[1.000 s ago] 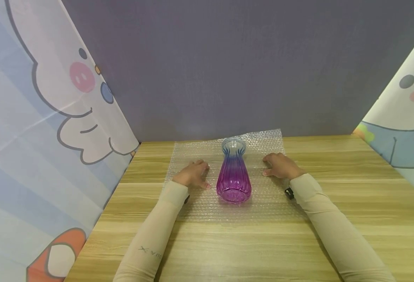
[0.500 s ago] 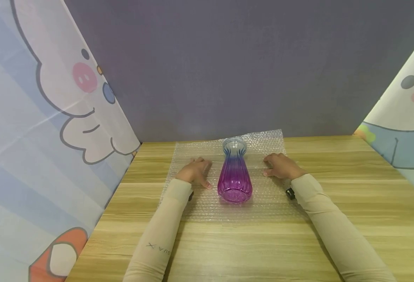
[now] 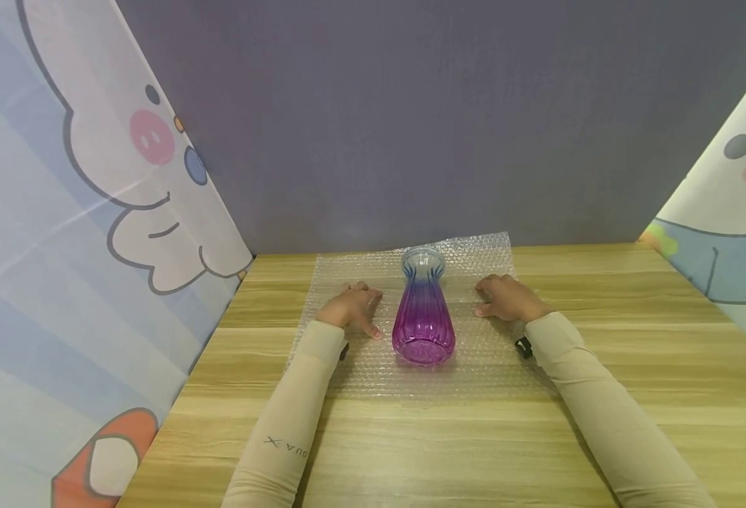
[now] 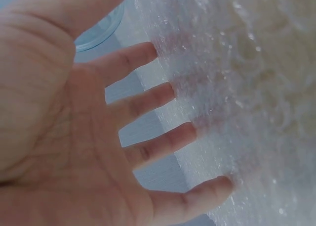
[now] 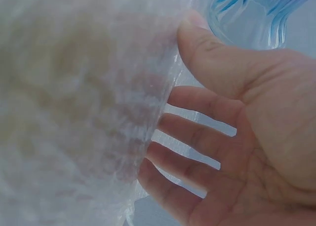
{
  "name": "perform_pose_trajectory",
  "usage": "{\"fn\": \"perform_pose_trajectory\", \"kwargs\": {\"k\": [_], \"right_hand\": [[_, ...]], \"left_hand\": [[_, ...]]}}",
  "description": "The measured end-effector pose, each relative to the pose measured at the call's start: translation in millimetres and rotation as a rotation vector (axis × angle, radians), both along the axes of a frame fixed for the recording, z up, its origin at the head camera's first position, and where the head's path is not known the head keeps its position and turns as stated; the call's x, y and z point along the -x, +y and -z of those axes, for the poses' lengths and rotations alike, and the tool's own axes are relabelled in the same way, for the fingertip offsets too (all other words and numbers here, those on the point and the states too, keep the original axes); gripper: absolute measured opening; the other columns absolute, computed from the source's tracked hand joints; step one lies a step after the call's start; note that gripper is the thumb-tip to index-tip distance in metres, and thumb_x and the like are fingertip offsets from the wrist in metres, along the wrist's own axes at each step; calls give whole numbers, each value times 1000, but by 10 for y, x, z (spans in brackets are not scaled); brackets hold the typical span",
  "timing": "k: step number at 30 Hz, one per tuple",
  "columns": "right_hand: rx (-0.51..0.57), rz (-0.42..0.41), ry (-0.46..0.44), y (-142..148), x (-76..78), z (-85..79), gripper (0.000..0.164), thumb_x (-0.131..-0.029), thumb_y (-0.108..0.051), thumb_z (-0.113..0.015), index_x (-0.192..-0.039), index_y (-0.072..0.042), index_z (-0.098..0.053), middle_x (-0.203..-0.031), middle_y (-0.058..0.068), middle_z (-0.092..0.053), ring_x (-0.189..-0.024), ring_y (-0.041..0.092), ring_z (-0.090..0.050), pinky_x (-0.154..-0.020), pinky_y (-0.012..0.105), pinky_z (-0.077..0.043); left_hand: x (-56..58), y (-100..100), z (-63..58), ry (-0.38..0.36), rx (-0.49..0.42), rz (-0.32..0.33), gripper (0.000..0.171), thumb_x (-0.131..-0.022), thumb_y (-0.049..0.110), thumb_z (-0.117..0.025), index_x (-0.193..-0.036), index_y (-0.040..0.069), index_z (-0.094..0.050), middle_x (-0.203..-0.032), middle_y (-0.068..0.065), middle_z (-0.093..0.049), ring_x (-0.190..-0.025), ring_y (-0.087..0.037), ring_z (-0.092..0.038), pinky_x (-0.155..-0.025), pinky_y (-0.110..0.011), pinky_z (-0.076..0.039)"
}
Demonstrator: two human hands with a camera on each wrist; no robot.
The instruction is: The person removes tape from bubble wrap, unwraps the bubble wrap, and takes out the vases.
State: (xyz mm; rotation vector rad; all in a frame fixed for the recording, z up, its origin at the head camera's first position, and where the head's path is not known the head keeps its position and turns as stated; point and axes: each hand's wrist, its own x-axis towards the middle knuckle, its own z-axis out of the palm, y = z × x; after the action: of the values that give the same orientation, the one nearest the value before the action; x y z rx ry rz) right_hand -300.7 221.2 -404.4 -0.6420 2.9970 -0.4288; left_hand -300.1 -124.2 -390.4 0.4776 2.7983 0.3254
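Touching the wrap (image 3: pixel 484 360) with loose, empty fingers (image 4: pixel 168 142) of left hand (image 3: pixel 346 309) at 9 o'clock and right hand (image 3: pixel 510 299) at 3, astride a vase (image 3: pixel 424 317) on its side, mouth (image 3: pixel 422 262) toward 12. Could roll it by tugging unevenly, then chip it on bare worktop (image 3: pixel 696 346).

Glossy glass vase (image 3: pixel 424 314); bubbly plastic wrap (image 3: pixel 373 377)

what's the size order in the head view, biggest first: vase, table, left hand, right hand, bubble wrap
Largest to smallest, as they look in the head view:
1. table
2. bubble wrap
3. vase
4. left hand and right hand, too alike to rank
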Motion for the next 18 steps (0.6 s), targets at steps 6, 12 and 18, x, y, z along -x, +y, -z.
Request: {"fn": "perform_pose_trajectory", "kwargs": {"k": [6, 12, 18], "right_hand": [[-15, -40, -41, 28, 11, -27, 59, -92, -27, -76, -134, 10, -57, -138, 34, -57, -130, 56, -51, -112, 66, -39], [59, -82, -21, -33, -21, -101, 56, -93, -27, -74, -133, 10, -59, -135, 32, -60, -128, 53, -54, -112, 65, -41], [240, -82, -35, -266, -63, -176, 52, -100, -29, -65, -136, 7, -58, -132, 28, -65, -120, 47, -63, -103, 60, -51]], "left_hand": [[5, -6, -2, -3, -1, 10, 101, -69, 39, -93, -156, 20, -45, -154, -11, -46, -137, -38, -40, -110, -57, -47], [-9, -1, -9, -8, -2, 20, 101, -70, 39, -93, -156, 20, -44, -154, -12, -45, -132, -34, -41, -110, -54, -48], [-20, -11, -11, -12, -4, 18, 100, -70, 39, -93, -156, 22, -44, -153, -11, -45, -134, -35, -41, -111, -55, -47]]}}
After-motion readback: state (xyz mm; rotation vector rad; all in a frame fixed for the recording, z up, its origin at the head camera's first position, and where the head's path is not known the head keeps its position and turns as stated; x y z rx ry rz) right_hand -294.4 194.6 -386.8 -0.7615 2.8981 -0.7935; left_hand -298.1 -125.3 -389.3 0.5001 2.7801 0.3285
